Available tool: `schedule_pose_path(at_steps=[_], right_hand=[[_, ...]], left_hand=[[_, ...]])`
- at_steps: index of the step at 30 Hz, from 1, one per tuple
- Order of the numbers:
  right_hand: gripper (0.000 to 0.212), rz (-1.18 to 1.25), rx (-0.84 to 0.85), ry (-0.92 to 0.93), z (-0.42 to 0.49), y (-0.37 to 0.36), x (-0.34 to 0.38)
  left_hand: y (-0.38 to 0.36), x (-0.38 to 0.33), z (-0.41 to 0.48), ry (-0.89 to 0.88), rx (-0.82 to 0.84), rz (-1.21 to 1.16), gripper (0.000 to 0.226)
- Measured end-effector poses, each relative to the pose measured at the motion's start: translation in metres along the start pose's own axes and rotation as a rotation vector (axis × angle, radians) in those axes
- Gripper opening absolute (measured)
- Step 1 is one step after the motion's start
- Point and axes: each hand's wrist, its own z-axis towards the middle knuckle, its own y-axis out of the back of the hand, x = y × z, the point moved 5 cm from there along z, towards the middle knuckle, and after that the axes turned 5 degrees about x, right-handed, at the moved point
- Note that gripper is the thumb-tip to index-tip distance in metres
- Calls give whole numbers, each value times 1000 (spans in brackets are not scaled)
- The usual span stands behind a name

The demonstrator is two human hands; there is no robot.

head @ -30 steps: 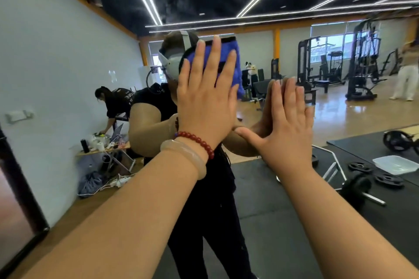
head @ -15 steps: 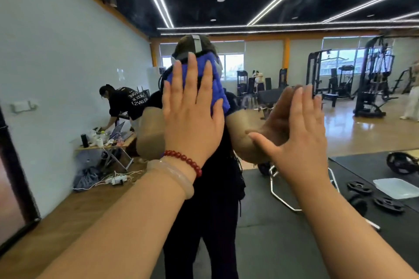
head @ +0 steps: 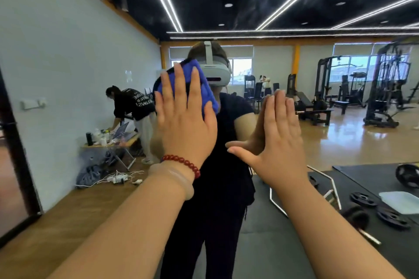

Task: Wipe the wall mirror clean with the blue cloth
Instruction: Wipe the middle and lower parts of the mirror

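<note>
The blue cloth (head: 205, 89) is being pressed flat against the wall mirror (head: 68, 52) by the left hand (head: 183, 127), whose fingers are being held straight and spread over it, none being curled round it. The cloth is being kept high on the glass, at head height, with its upper and right edges being left uncovered, and part of the reflected white headset (head: 214, 71) is being hidden by it. A red bead bracelet (head: 181, 163) and a pale bangle (head: 175, 179) are being worn on the left wrist. The right hand (head: 276, 140) is being held open to the right, apart from the cloth, fingers straight and together, thumb being stretched leftward; nothing is being held in it. Its fingertips are being met by their own reflection, so the glass is probably being touched, though the contact is not being shown clearly. In the reflection, a cluttered desk (head: 108, 144) is being bent over by another person at the left, and weight plates (head: 362, 199) are being shown on black mats at the lower right
</note>
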Motion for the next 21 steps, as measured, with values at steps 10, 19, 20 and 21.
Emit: schedule_pose_path(at_steps=[10,19,20,21], right_hand=[[112,266,19,239,-7,1,-26],[75,245,-94,260,-11,3,-4],[68,235,-123,296,-12,1,4],[63,223,-147,336,-12,-2,13]], left_hand=[[-17,-60,-15,-489,167,90,64],[-3,-36,-7,-291,268,-69,60],[0,-34,-7,-316,266,-101,61],[2,-33,-8,-343,267,-137,61]])
